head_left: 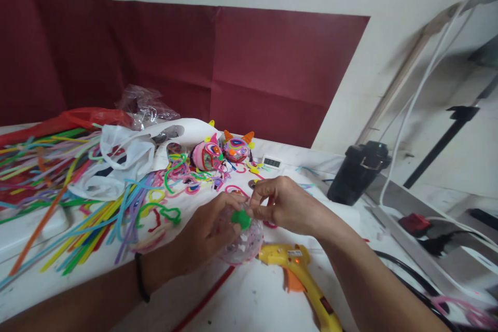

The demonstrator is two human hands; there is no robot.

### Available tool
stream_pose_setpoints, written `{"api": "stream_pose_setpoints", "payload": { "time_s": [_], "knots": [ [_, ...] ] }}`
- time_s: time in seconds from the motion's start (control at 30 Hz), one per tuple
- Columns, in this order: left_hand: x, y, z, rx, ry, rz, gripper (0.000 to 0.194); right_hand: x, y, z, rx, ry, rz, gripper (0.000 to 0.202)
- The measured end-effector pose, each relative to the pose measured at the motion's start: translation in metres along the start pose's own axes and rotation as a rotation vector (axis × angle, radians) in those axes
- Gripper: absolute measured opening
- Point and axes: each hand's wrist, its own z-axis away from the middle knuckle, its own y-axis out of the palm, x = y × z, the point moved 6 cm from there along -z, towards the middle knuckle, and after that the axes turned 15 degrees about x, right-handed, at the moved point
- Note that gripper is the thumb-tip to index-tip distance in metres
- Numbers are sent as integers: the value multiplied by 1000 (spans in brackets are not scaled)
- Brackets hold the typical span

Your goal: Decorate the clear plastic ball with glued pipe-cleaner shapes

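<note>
My left hand [208, 231] is closed around the side of a see-through ball [247, 244], its thumb against a green patch [241, 219] on the ball's top. My right hand [286, 206] is pinched beside that patch. Whatever lies between those fingertips is too small to make out. Just right of the ball a yellow glue gun [303, 270] lies on the table, nozzle toward the ball and its small light lit. A red pipe cleaner [206, 298] runs from under the ball toward the front edge.
Bundles of coloured pipe cleaners [93, 228] and a white bag [126, 166] cover the left side. Two decorated balls [208, 155] stand behind, beside a small digital timer [271, 162]. A black container [358, 174], a power strip and cables line the right.
</note>
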Motion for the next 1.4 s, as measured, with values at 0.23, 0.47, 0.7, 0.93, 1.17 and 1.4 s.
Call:
{"api": "stream_pose_setpoints", "payload": {
  "time_s": [0.23,0.47,0.7,0.93,1.17,1.4],
  "knots": [
    [-1,0,-1,3,28,8,16,3,0,2,30,26,10,13],
    [-2,-1,-2,11,28,9,18,6,0,5,30,42,41,10],
    [-1,-2,0,45,28,35,20,5,0,4,27,37,45,8],
    [0,-1,0,36,43,36,19,8,-2,6,55,40,43,10],
    [-2,-2,-1,33,57,43,17,15,-2,8,45,67,155,3],
    [2,-1,0,40,19,120,17,13,-1,6,46,61,142,6]
  ]
}}
